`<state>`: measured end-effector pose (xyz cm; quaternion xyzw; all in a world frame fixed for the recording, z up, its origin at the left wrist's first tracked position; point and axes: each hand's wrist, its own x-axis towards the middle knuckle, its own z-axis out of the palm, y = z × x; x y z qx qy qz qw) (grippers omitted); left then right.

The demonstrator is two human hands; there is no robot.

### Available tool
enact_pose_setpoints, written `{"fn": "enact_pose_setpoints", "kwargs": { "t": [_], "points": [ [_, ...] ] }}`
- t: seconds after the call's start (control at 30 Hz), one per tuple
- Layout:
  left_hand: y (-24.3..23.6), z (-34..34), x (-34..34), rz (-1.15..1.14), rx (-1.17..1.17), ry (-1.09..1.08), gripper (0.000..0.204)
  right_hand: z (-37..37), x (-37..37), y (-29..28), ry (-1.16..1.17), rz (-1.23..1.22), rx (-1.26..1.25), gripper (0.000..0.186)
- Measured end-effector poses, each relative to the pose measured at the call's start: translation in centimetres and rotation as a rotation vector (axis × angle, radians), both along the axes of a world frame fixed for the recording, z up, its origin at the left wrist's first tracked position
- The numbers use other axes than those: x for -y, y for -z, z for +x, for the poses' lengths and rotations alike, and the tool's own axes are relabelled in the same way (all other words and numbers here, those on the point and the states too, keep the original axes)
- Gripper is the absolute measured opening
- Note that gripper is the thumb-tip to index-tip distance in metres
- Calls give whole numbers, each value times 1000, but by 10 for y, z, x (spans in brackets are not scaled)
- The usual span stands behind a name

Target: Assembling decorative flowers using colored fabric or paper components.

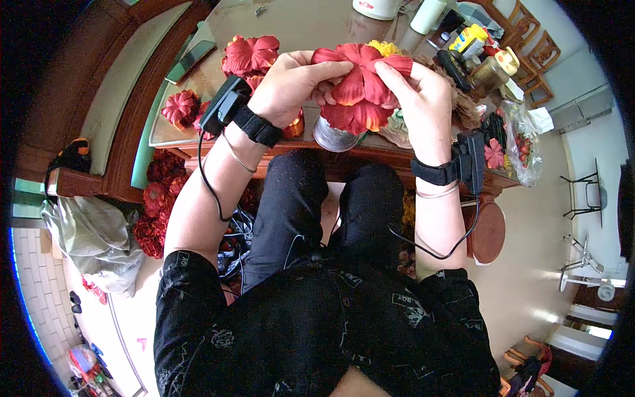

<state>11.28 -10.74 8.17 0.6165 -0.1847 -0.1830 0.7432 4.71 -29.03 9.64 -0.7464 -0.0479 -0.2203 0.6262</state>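
Note:
Between my two hands, over the near edge of the table, is a red fabric flower petal piece (360,83) with broad lobes. My left hand (294,83) pinches its left side, thumb on top. On the right side, my right hand (417,92) holds it the same way, thumb pressed near the centre. More red petals with orange-tinged edges (357,118) hang just below it; whether they are joined to it I cannot tell. Beneath them stands a silvery round container (336,135), partly covered. Red flower pieces (250,56) lie beyond my left hand.
Smaller red flowers (180,109) sit at the table's left. A jar with a yellow lid (489,73), a white bottle (428,16) and a clear plastic bag (526,142) are at the right. Many red flowers (159,205) are heaped below the left edge. A round brown stool (488,231) stands right.

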Motion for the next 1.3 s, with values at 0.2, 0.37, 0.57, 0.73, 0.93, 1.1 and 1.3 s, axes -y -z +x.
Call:
{"fn": "enact_pose_setpoints", "kwargs": {
  "t": [0.2, 0.37, 0.57, 0.73, 0.93, 1.1, 1.3],
  "points": [
    [-1, -1, -1, 14, -19, 3, 15, 0, 3, -2, -20, -19, -74, 21],
    [-5, -7, -2, 7, -40, -3, 18, 3, 7, 1, -30, -58, -50, 21],
    [-1, -5, -4, 93, 78, -22, 18, 5, 9, 3, -48, -66, -36, 19],
    [3, -5, -2, 162, 101, -87, 17, 4, 7, 4, -62, -91, -78, 17],
    [8, -7, 0, 191, 71, -105, 15, 6, 9, 12, -34, -134, -57, 16],
    [13, -11, 4, 139, 30, -130, 13, 16, 15, 32, -8, -171, -19, 18],
    [16, -14, 11, 49, -1, -166, 11, 17, 11, 40, 12, -72, -119, 18]
  ]
}}
